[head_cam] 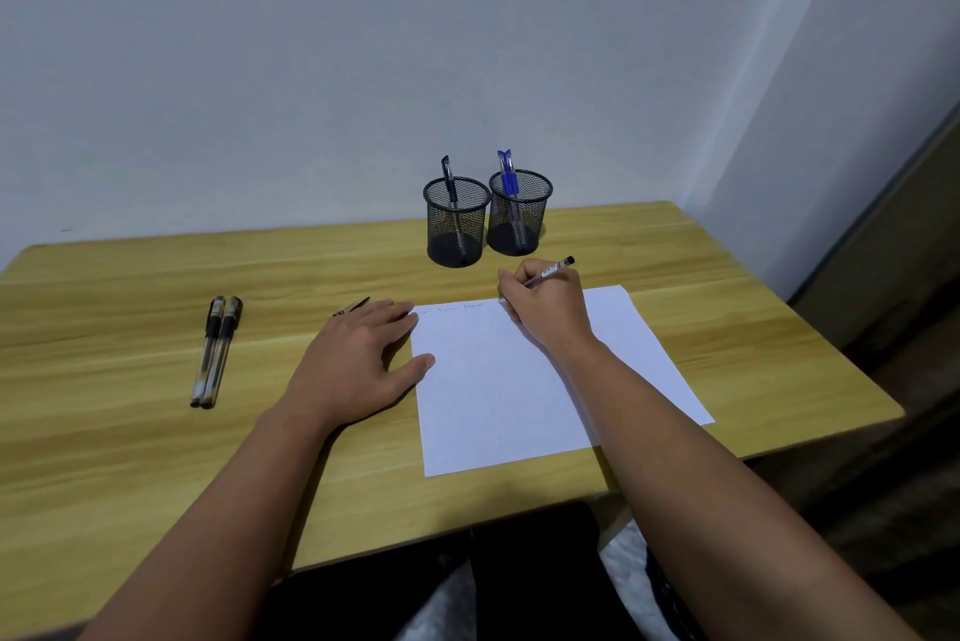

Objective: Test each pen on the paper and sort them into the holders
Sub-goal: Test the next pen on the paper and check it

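- Our right hand grips a slim clear-barrelled pen with a black end in a writing hold, its tip down at the far edge of the white sheet of paper; the tip itself is hidden behind our fingers.
- Our left hand lies flat with fingers straight, gripping nothing, pressing the wooden table at the left edge of the sheet, thumb just over the paper.
- Faint scribbles already run along the far edge, so we judge this stroke belongs just right of them, on bare paper, where the ink colour reads cleanly.
- A short, light stroke should do; we would keep the left palm down so the sheet does not slide.
- A small dark piece, probably the cap, lies just beyond our left fingertips; we would recap before sorting.
- Far side: the left black mesh holder has a black pen, the right black mesh holder has blue pens.
- Two black-capped pens wait together, well to the left.
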A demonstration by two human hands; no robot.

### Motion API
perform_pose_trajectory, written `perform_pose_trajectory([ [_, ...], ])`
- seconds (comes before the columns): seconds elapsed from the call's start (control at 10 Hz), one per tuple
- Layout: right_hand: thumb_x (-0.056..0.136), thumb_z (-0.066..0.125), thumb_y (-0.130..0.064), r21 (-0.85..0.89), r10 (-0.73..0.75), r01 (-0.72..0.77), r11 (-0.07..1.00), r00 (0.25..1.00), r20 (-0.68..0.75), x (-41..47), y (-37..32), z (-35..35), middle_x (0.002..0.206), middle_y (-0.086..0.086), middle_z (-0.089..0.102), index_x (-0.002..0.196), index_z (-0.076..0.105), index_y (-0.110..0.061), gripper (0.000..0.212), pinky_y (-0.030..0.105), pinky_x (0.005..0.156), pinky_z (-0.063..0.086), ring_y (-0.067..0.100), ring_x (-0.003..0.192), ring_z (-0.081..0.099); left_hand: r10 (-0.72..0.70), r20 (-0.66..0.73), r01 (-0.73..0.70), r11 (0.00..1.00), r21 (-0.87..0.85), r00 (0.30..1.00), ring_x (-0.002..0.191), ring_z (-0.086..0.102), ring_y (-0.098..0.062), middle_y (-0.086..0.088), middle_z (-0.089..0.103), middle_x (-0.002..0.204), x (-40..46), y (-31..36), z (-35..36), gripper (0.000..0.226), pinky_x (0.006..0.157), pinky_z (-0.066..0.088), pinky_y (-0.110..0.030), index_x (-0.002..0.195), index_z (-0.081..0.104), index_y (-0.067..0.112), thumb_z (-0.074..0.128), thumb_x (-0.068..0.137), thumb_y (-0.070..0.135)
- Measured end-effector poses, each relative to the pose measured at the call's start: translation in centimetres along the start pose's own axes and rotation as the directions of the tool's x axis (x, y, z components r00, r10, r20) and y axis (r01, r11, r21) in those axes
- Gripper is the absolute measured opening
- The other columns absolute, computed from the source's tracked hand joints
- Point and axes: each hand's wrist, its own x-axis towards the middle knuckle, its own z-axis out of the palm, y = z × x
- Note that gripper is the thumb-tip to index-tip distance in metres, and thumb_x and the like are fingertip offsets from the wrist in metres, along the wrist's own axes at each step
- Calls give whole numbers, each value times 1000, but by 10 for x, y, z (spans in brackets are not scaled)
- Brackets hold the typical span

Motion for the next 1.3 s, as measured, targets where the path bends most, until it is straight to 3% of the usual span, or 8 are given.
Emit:
perform_pose_trajectory([
  [0.3,96,72,-20,-74,-17,14,997,999,-39,1,-1,0,57,27,53,62,49,-3,44,35,52,47,26,49,57,1,-7,-1,1000,-5,1000,143,45,-14,9,54,150,0,0,0,71,113,39,-46,137,63,23,48,86,69],
  [0.4,96,72,-22,-113,-13,7,994,999,-51,2,0,-1,52,15,53,64,50,-3,43,35,54,48,29,49,58,1,-7,-1,1000,-7,1000,143,45,-14,9,54,150,0,0,0,71,114,39,-47,137,63,23,48,86,69],
  [0.5,93,69,-26,-141,-26,16,990,997,-69,2,-1,-1,59,26,56,62,50,-6,41,37,54,49,40,52,60,-2,-7,2,1000,-9,1000,143,45,-14,10,54,150,0,1,0,71,113,40,-47,137,63,23,48,86,69],
  [0.7,91,65,-21,-161,-47,36,986,997,-61,1,-1,-2,56,16,45,67,45,1,39,35,55,47,26,53,53,-1,-6,1,1000,-4,1000,143,45,-15,9,54,150,0,0,0,72,114,40,-48,138,63,22,48,86,69],
  [0.8,91,64,-22,-180,-73,60,982,995,-68,0,-2,-2,62,29,49,67,46,2,38,35,54,46,27,52,51,-2,-5,2,1000,-6,1000,143,44,-15,9,54,150,0,1,1,72,114,40,-47,138,63,22,47,85,70],
  [1.1,95,64,-17,-224,-87,67,972,993,-81,-3,-7,-3,59,25,47,66,45,1,39,30,54,41,24,53,45,4,-6,-4,1000,2,1000,144,43,-14,10,52,151,0,0,1,72,115,39,-45,140,61,23,46,86,70],
  [1.2,94,61,-9,-194,-36,11,981,991,-126,-3,-12,-4,56,9,40,62,39,-7,40,27,54,36,20,54,42,5,-13,-5,1000,4,1000,144,44,-14,9,54,150,1,0,1,72,114,40,-45,139,62,23,48,86,69],
  [1.3,100,65,-11,35,90,-85,996,984,-152,0,-15,-6,54,6,52,62,46,-11,43,26,48,43,18,46,50,-5,-10,5,1000,-1,1000,144,43,-13,10,53,151,0,0,1,72,114,39,-45,139,62,23,47,86,70],
])
